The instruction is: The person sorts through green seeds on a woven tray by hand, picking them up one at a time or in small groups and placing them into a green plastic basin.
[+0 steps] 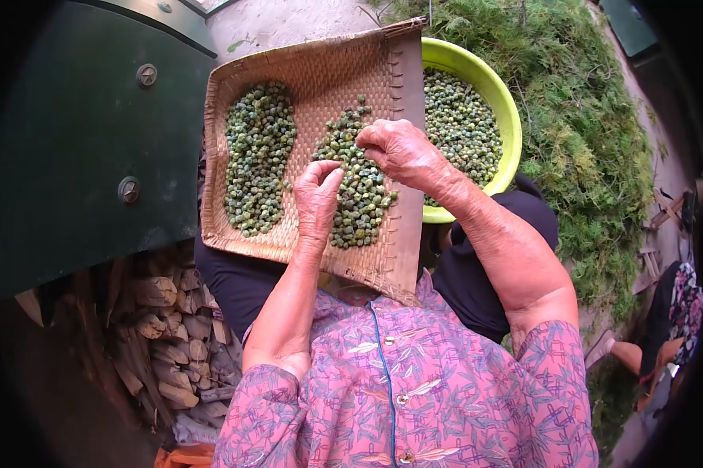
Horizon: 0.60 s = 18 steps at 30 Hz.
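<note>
A woven winnowing basket [304, 66] rests across my lap, with a flat strip along its right edge. In it lie two heaps of small, round, green cones, a long left heap [258, 160] and a looser right heap [359, 222]. My left hand [318, 195] is over the left side of the right heap, thumb and forefinger pinched together. Just above and to the right, my right hand [402, 152] is closed over the same heap, its fingertips pressed together. Whatever is between the fingers of either hand is too small to make out.
A yellow-green tub [509, 117] full of similar small cones stands beside the basket, partly under its right edge. Cut evergreen branches [577, 140] cover the ground to the right. A dark green door [94, 156] and stacked firewood [172, 335] are on the left. Another person's leg [628, 355] shows at far right.
</note>
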Available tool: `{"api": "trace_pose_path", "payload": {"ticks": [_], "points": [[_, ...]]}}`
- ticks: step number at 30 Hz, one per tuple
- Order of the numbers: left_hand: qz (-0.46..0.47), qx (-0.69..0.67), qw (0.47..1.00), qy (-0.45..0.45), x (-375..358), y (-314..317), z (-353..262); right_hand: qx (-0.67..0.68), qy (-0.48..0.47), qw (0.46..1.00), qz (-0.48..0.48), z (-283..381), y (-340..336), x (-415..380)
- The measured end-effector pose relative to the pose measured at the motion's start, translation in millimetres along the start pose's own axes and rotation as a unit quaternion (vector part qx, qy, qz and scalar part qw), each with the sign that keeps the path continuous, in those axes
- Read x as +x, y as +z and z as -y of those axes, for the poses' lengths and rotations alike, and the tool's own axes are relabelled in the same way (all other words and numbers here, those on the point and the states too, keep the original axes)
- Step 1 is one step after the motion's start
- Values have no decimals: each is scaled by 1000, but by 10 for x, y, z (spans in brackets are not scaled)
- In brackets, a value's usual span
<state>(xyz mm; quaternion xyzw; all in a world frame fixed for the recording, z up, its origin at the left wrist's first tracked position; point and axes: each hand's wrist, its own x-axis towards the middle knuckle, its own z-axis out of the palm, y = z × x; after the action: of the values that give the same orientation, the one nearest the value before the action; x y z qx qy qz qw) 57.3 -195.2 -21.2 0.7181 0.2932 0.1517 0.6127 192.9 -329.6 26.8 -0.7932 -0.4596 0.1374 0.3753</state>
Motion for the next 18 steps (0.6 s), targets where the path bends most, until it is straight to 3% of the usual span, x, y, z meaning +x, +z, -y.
{"api": "trace_pose_path", "payload": {"ticks": [5, 10, 13, 15, 18], "points": [[35, -114, 992, -45, -135, 61, -245, 126, 6, 992, -7, 42, 170, -33], [16, -140, 990, -25, -180, 108, -261, 101, 7, 995, 22, 84, 188, -45], [14, -207, 976, -59, -204, 117, -258, 150, 47, 987, 15, 133, 151, -51], [45, -246, 967, -52, -216, 130, -257, 230, 124, 965, 22, 183, 123, -73], [41, -239, 968, -69, -221, 124, -264, 246, 140, 959, 12, 190, 117, -86]]}}
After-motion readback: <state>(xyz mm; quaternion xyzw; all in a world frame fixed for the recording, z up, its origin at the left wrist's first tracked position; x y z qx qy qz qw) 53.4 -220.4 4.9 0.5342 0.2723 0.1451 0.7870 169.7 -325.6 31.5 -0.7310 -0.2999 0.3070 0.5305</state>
